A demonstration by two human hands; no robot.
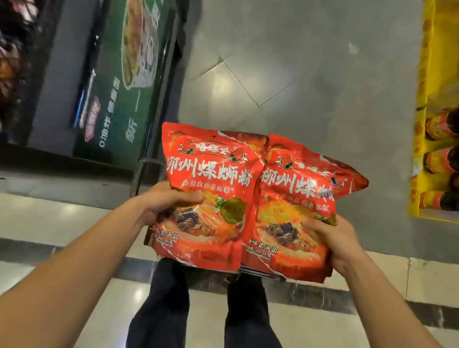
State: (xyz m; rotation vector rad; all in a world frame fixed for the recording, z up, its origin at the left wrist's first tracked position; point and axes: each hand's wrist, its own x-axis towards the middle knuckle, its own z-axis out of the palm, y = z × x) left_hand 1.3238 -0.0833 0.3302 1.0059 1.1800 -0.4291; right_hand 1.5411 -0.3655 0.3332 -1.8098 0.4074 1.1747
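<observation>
Two glossy red plastic noodle packets with white Chinese lettering and a printed bowl of noodles are held side by side, in the air in front of the person's body and above the floor. The left red packet (208, 194) and the right red packet (293, 210) face the camera with their print upright, and their inner edges touch down the middle. The right packet's upper outer corner bends away to the side.

The left hand (166, 203) grips the left packet at its outer edge. Its thumb is pressed on the printed front and its fingers are curled behind, out of sight. The right hand (332, 244) grips the right packet's outer edge in the same way, thumb on the front. Thin layered edges show under the right packet's lower edge, but what they belong to cannot be told.

Both bare forearms reach in from the lower corners. Below the packets are two legs in dark trousers (163, 324), standing on pale glossy floor tiles (28, 221) crossed by a dark stone strip (11, 249). Beyond the packets lies a grey tiled floor (295, 51).

On the left stands a green printed display panel (132, 60) showing a cup of noodles, and further left are blurred packaged goods (3, 30). On the right, a yellow shelf unit (417, 139) holds dark glass bottles with orange labels (455, 161) in a row.
</observation>
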